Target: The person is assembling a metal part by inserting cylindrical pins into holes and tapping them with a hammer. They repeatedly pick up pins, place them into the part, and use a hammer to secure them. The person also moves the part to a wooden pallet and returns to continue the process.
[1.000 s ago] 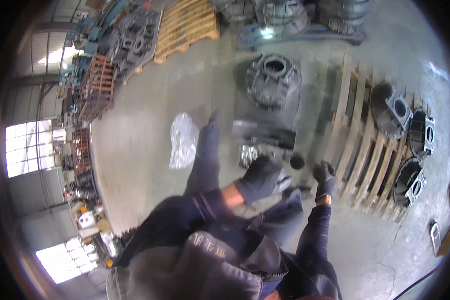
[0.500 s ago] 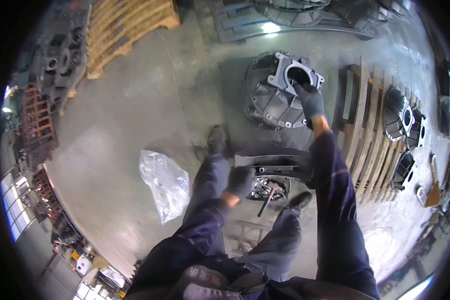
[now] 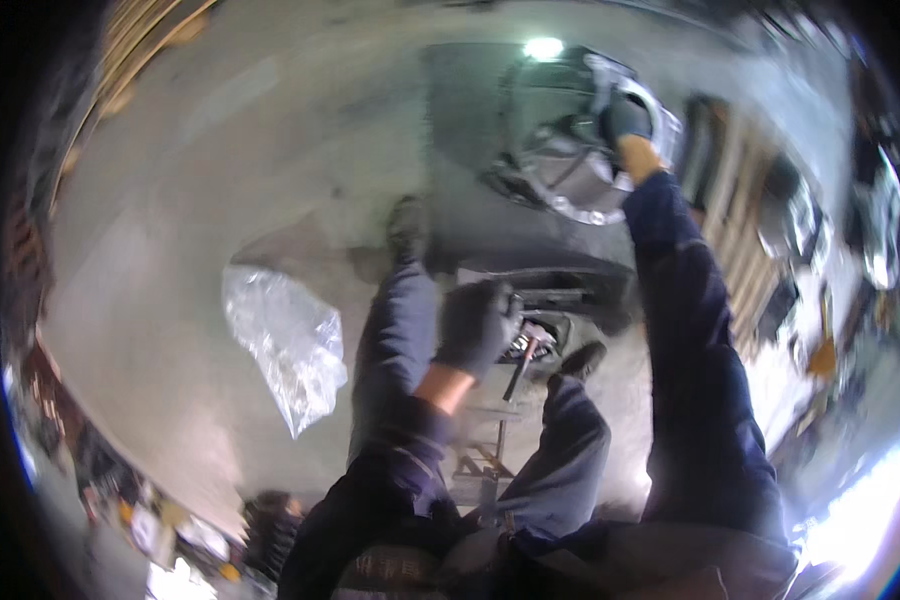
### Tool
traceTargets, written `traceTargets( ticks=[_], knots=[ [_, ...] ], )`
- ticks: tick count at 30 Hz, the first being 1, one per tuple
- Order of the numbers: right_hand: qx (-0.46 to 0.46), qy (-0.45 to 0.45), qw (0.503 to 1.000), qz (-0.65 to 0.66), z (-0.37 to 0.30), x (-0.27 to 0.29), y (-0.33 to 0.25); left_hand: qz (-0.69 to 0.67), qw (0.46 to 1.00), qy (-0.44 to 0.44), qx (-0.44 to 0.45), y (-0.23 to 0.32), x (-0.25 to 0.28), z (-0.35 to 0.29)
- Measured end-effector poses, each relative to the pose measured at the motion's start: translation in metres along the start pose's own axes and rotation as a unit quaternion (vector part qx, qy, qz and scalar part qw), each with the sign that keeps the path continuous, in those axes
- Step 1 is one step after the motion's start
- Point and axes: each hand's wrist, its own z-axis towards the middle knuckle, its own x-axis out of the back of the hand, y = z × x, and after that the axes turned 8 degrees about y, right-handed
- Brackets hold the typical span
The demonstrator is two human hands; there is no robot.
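Note:
In the upper right part of the head view, a large round metal bell housing (image 3: 570, 185) lies on a dark mat (image 3: 465, 120). My right hand (image 3: 628, 118), in a dark glove, is closed at the flange opening on top; its fingertips are blurred and partly hidden. Nearer to me, my gloved left hand (image 3: 478, 325) is curled beside a low tray (image 3: 562, 345) of small metal parts. Whatever those fingers hold cannot be made out. A hammer (image 3: 518, 372) rests with its head over the tray and its handle toward me.
Clear plastic sheeting (image 3: 285, 340) lies on the floor at left. Slatted wooden pallets (image 3: 740, 210) stand at right, bearing more housings (image 3: 792, 215). Another pallet (image 3: 135, 45) sits at the far left. My feet (image 3: 407, 225) are close to the mat and tray.
The view has shifted and blurred. My right hand stays at the housing's opening, and the housing's flange looks turned or tilted. My left hand has come closer to the tray's near side.

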Motion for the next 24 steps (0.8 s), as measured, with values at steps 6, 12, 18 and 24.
traceTargets(
  ticks=[6, 12, 18, 24],
  knots=[
    [-0.138, 0.175, 0.937, 0.269, -0.121, 0.063, 0.059, -0.062, 0.998, -0.003, 0.024, -0.023, -0.02, -0.004],
    [-0.186, 0.237, 0.921, 0.245, -0.263, 0.192, 0.023, -0.502, 0.796, -0.018, 0.337, 0.038, -0.034, -0.044],
    [-0.328, 0.19, 0.843, 0.383, -0.418, 0.221, 0.047, -0.251, 0.935, 0.062, 0.243, 0.179, -0.034, -0.138],
    [-0.474, 0.179, 0.625, 0.594, -0.554, 0.194, 0.121, -0.102, 0.98, -0.067, 0.155, 0.245, -0.04, -0.195]
  ],
)
